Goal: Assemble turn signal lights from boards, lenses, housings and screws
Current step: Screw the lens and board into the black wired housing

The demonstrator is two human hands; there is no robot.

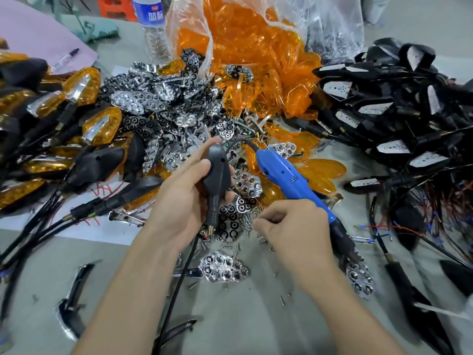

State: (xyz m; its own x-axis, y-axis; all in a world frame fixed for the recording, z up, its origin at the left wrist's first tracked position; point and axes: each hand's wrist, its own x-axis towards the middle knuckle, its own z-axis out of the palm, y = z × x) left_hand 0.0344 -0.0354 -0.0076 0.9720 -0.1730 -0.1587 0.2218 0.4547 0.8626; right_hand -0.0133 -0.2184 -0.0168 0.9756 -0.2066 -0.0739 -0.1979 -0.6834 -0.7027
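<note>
Fingers [194,155]: left hand [179,201] round black housing [217,172], right hand [294,226] round blue screwdriver [281,170], tips hidden.

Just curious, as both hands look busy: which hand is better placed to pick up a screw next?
Probably the right hand: its fingertips are down among the loose screws, though it also holds the blue screwdriver. The left hand grips the black housing.

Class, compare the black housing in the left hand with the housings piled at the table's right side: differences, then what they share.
The held housing shows its closed black back with small holes; many piled housings show white boards inside. The held housing stands stem-down in the left hand's grip; the piled housings lie tangled on the table. Both are black with stems.
</note>
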